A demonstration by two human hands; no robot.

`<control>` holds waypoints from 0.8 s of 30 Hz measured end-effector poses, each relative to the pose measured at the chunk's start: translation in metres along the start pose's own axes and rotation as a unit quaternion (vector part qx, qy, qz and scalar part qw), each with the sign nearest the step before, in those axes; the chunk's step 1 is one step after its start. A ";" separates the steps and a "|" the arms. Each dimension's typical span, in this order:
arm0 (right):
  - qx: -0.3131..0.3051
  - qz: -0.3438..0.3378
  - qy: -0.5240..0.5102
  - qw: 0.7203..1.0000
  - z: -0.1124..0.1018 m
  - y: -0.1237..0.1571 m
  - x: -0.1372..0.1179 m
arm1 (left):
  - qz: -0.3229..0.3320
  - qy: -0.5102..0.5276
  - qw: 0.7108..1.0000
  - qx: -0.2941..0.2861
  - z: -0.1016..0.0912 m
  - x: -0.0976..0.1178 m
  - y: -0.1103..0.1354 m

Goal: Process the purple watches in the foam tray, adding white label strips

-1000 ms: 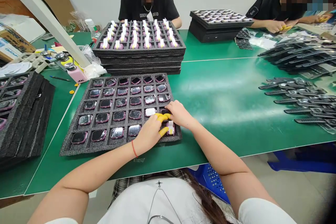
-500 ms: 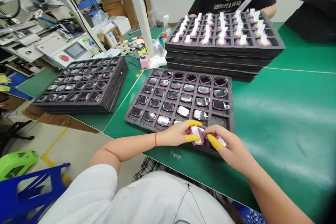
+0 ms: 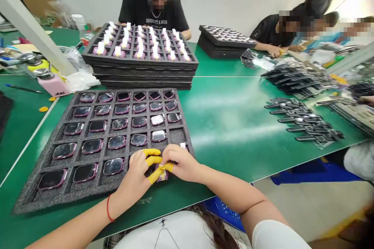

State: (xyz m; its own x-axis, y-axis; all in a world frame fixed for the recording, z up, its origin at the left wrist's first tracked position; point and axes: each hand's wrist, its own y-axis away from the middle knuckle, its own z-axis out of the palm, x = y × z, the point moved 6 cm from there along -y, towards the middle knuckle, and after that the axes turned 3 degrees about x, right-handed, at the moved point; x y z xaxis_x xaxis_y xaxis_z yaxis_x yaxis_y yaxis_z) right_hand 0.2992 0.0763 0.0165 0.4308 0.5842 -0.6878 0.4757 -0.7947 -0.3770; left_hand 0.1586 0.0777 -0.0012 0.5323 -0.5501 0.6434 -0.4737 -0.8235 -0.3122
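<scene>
My left hand, with yellow finger cots on its fingers, is closed on a small purple watch case above the near edge of a black foam tray. My right hand, also wearing a yellow finger cot, pinches at the top of that case, where a bit of white strip shows between the fingertips. The fingers hide much of the case. Rows of purple-rimmed watch cases with dark glossy screens lie in the tray's compartments. A white tab sticks up beside my right hand.
Beyond the tray rises a stack of foam trays with white-tabbed pieces. A pink bottle stands at the left, near a post. Black straps lie in piles to the right. Several co-workers sit around the table.
The view has swung to the right, bringing the strap piles and more co-workers in. My right hand has come in to the watch case in my left hand, and its fingertips now pinch there.
</scene>
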 end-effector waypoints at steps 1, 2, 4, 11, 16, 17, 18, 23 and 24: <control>-0.003 -0.009 0.001 1.000 -0.001 0.001 0.000 | 0.011 0.012 1.000 0.002 0.000 0.000 0.000; -0.010 -0.018 -0.002 1.000 -0.002 0.002 0.000 | 0.016 0.022 1.000 -0.001 0.000 0.001 0.000; -0.036 -0.044 -0.017 0.998 -0.002 0.004 -0.004 | 0.008 0.028 0.999 -0.014 0.000 0.001 0.000; -0.109 0.000 -0.041 0.993 -0.002 0.007 -0.006 | -0.032 0.038 0.998 -0.032 0.002 0.000 0.003; -0.097 0.061 -0.038 0.993 -0.006 0.008 -0.005 | -0.015 0.041 0.997 -0.058 0.002 0.006 0.002; -0.097 0.061 -0.039 0.993 -0.007 0.008 -0.006 | -0.014 0.041 0.997 -0.062 0.002 0.008 0.002; -0.095 0.054 -0.036 0.993 -0.009 0.008 -0.007 | -0.015 0.041 0.997 -0.063 0.001 0.009 0.001; -0.078 -0.021 0.007 0.997 -0.011 0.009 -0.013 | -0.029 0.052 0.997 -0.056 0.001 0.008 -0.001; -0.075 -0.031 0.016 0.997 -0.011 0.010 -0.014 | -0.031 0.056 0.996 -0.058 0.001 0.007 0.000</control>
State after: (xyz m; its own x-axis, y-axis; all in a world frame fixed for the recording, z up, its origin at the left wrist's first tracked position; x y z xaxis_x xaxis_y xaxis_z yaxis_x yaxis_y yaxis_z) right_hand 0.3062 0.0618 0.0289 0.4208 0.6378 -0.6451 0.6101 -0.7253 -0.3190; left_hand 0.1636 0.0738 0.0030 0.4849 -0.4742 0.7348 -0.5238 -0.8303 -0.1902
